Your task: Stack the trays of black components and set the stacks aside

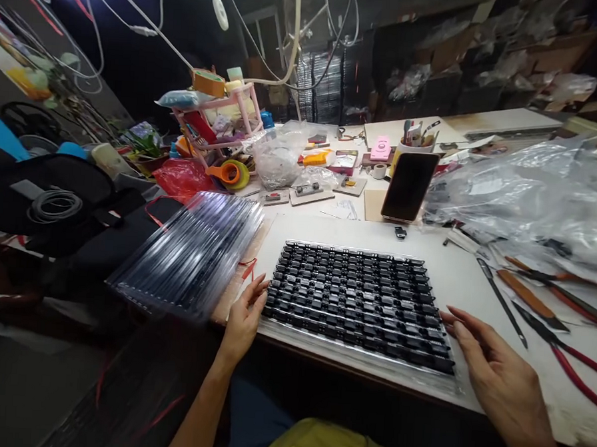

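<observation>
Got my left hand [244, 318] touching the left edge of the tray of black chips [359, 303] on the desk [470, 276], right hand [495, 370] open by its right corner, both gripping nothing.

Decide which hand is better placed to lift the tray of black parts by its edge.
Left, probably: the left hand already touches the tray at its left edge, while the right hand hovers open beside it.

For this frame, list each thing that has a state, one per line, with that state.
Tray of black parts: flat on the table, rows filled.
Left hand: open, fingers touching the tray's left edge.
Right hand: open, at the tray's right edge, holding nothing.
Stack of clear trays: tilted, resting left of the tray.
Phone: propped upright, screen dark.
</observation>
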Available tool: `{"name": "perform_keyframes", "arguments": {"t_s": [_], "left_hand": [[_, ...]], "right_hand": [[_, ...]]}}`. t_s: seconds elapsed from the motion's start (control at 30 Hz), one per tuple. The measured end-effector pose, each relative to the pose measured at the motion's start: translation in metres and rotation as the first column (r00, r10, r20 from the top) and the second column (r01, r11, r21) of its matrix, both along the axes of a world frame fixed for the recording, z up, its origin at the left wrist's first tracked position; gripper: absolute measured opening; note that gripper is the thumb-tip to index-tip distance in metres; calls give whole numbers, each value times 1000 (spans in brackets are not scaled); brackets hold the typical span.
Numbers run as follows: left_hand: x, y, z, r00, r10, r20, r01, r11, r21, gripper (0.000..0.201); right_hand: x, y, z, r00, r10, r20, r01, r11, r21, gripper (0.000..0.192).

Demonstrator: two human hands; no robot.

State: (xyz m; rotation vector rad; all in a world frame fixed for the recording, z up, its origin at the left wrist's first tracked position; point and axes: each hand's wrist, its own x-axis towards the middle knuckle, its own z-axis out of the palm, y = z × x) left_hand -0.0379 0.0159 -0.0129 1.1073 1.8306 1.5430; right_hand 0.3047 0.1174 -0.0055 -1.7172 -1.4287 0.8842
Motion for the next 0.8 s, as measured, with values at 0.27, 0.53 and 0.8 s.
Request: {"name": "perform_keyframes", "arguments": {"t_s": [0.27,0.53,0.8], "left_hand": [[0,2,2,999,26,29,-26,999,-19,48],[-1,-3,0,997,-6,-80,-1,996,-85,49],[4,-1,6,996,-4,-91,-9,989,-145,49]], "right_hand": [[2,-8,-7,999,17,50,-21,997,75,43],[2,-9,-14,998,45,-44,-38,987,155,36],[4,-9,-12,994,88,-61,-74,976,206,34]]}}
